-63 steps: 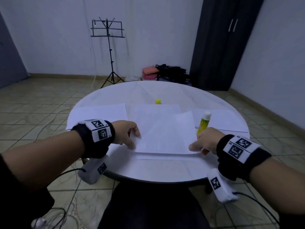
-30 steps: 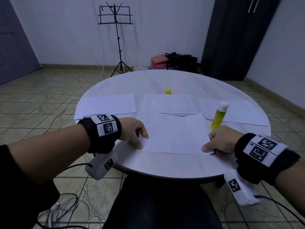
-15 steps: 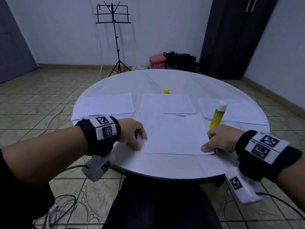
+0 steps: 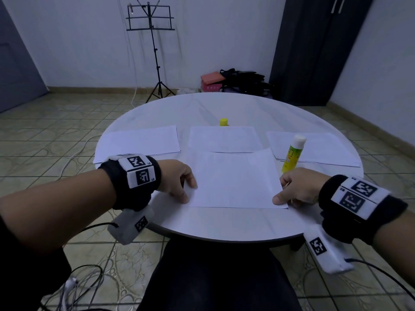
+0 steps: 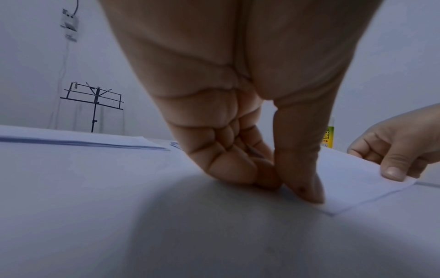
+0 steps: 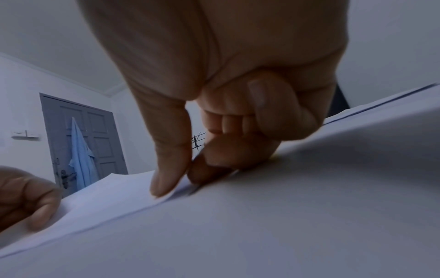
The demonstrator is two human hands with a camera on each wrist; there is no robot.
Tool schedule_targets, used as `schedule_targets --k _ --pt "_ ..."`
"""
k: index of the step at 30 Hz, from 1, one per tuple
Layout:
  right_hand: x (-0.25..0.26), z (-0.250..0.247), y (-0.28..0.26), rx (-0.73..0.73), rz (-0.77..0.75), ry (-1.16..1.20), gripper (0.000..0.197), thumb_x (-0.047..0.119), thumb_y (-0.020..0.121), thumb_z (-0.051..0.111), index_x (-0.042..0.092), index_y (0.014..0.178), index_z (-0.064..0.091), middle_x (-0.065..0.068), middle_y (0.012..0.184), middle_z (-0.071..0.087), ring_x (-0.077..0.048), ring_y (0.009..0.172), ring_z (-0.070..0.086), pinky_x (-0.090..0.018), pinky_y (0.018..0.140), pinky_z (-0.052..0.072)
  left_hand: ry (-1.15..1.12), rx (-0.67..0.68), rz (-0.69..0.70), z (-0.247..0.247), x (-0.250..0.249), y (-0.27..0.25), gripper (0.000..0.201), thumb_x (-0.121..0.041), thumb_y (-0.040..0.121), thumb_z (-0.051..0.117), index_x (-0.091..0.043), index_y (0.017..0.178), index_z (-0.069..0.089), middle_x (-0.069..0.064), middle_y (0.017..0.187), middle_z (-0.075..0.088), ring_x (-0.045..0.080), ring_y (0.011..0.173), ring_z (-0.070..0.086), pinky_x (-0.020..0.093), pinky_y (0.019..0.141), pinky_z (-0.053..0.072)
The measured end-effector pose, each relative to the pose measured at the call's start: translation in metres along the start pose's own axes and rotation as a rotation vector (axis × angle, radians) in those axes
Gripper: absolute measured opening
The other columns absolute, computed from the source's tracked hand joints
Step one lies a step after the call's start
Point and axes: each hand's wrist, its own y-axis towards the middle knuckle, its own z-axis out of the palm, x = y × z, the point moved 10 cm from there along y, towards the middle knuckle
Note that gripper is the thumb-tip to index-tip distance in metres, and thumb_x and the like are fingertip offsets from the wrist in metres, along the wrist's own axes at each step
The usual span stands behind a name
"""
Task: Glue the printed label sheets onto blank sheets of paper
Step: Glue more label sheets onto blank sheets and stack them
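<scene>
- On the round white table (image 4: pixel 224 223), lower centre of frame: one paper sheet (image 4: pixel 233 178) lies flat near the front edge, 3 paper stacks behind it; print not visible on any.
- L hand (image 4: pixel 177 180) pinches the sheet's left edge, R hand (image 4: pixel 296 189) its right corner, thumb on top.
- Step, prob.: positioning the sheet for gluing. Next calls for freeing one hand to take the glue stick (image 4: pixel 292 157).
- Glue stick, uncapped, stands centre right; label text too small to read. Yellow cap (image 4: pixel 224 122) sits upper centre.
</scene>
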Motion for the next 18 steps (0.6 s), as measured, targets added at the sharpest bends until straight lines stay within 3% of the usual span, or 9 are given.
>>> schedule_targets --k 3,7,9,11,13,15,16,18 --pt "0.0 0.0 0.0 -0.007 -0.001 0.0 0.026 0.012 0.073 0.08 0.009 0.074 0.055 -0.001 0.051 0.056 -0.012 0.043 0.047 -0.012 0.036 0.031 0.01 -0.004 0.002 0.001 0.001 0.001 0.034 -0.02 0.073 0.08 -0.031 0.095 0.057 -0.009 0.071 0.058 0.006 0.065 0.052 0.018 0.062 0.039" --pt "0.002 0.001 0.002 -0.023 -0.013 -0.02 0.027 0.009 0.07 0.081 0.01 0.068 0.054 -0.003 0.058 0.057 -0.016 0.051 0.05 -0.021 0.052 0.04 0.014 0.002 -0.011 0.002 0.003 0.003 0.034 -0.019 0.074 0.079 -0.03 0.097 0.057 -0.006 0.072 0.059 0.007 0.062 0.052 0.018 0.062 0.04" --pt "0.002 0.0 0.002 -0.055 -0.006 -0.042 0.03 0.008 0.069 0.08 0.01 0.082 0.053 -0.004 0.067 0.057 -0.019 0.059 0.051 -0.025 0.06 0.042 0.035 0.011 -0.017 0.002 0.002 0.003 0.037 -0.019 0.074 0.079 -0.029 0.102 0.056 -0.005 0.075 0.06 0.008 0.058 0.053 0.019 0.059 0.041" --pt "0.002 -0.004 -0.004 -0.085 0.011 -0.094 0.049 0.015 0.071 0.08 0.015 0.104 0.044 -0.003 0.081 0.055 -0.018 0.067 0.051 -0.026 0.06 0.04 0.046 0.044 -0.052 0.003 0.004 0.002 0.044 -0.021 0.076 0.077 -0.029 0.111 0.053 -0.002 0.081 0.063 0.011 0.053 0.055 0.02 0.052 0.044" --pt "0.008 -0.005 -0.009 -0.08 -0.02 -0.168 0.065 0.021 0.074 0.078 0.022 0.125 0.038 -0.004 0.107 0.054 -0.019 0.085 0.053 -0.026 0.068 0.04 0.097 0.083 -0.112 0.003 0.008 -0.003 0.051 -0.03 0.076 0.077 -0.035 0.118 0.048 0.004 0.092 0.065 0.014 0.051 0.054 0.02 0.048 0.044" --pt "0.013 -0.003 -0.011 -0.043 -0.054 -0.225 0.068 0.025 0.077 0.076 0.027 0.135 0.041 -0.002 0.131 0.048 -0.019 0.104 0.05 -0.024 0.077 0.038 0.21 0.104 -0.137 0.0 0.006 -0.009 0.055 -0.039 0.075 0.077 -0.038 0.121 0.047 0.003 0.098 0.061 0.013 0.056 0.052 0.019 0.049 0.042" --pt "0.013 -0.002 -0.011 -0.023 -0.054 -0.24 0.063 0.027 0.078 0.075 0.027 0.134 0.045 0.001 0.131 0.048 -0.017 0.104 0.049 -0.023 0.076 0.037 0.284 0.102 -0.136 -0.003 0.0 -0.01 0.056 -0.042 0.074 0.077 -0.037 0.122 0.048 0.0 0.099 0.059 0.012 0.063 0.053 0.019 0.053 0.042" --pt "0.009 -0.001 -0.009 0.001 -0.037 -0.231 0.058 0.029 0.078 0.075 0.027 0.13 0.051 0.006 0.105 0.052 -0.013 0.088 0.048 -0.019 0.063 0.036 0.437 0.092 -0.105 -0.009 -0.019 -0.005 0.052 -0.042 0.077 0.074 -0.03 0.123 0.054 -0.001 0.105 0.057 0.016 0.087 0.057 0.02 0.069 0.041"
